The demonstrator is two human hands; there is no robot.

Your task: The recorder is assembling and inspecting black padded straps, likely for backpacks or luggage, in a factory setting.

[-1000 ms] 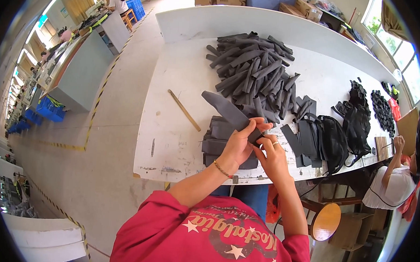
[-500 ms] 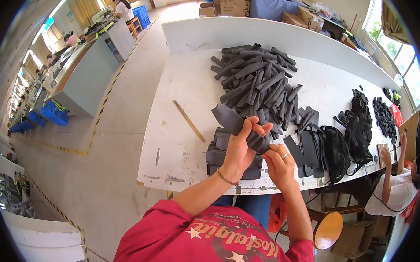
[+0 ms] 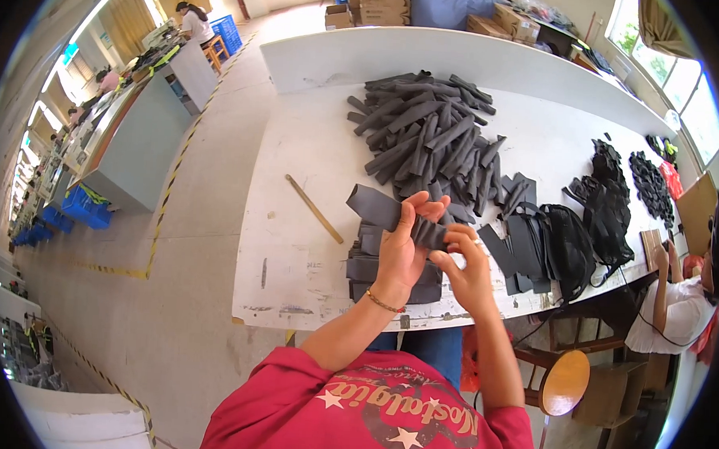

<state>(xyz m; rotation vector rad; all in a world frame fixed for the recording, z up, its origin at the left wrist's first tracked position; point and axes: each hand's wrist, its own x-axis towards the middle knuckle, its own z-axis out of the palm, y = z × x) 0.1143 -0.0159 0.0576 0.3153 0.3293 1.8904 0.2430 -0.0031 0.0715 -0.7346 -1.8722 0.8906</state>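
A dark grey fabric strip (image 3: 374,207), apparently a folded or tubular piece, lies across the palm of my left hand (image 3: 402,254). My left thumb and fingers hold it, and its flat far end sticks out to the left. At its bunched near end, the bent fingers of my right hand (image 3: 470,269) hold the fabric loosely, the thumb just below it. Under my hands a stack of folded grey pieces (image 3: 361,269) rests by the table's near edge. Beyond them a big heap of rolled grey strips (image 3: 428,131) covers the middle of the white table (image 3: 294,246).
A wooden stick (image 3: 314,209) lies left of the stack. To the right are flat dark pieces (image 3: 527,248), a black bag (image 3: 567,246) and heaps of black parts (image 3: 610,187). A low white partition (image 3: 463,56) borders the table's back. Another person (image 3: 673,306) works at the right beside a stool (image 3: 565,382).
My right thumb and fingers have spread from a tight pinch at the strip's near end. Both hands still have the strip. The whole view has shifted slightly.
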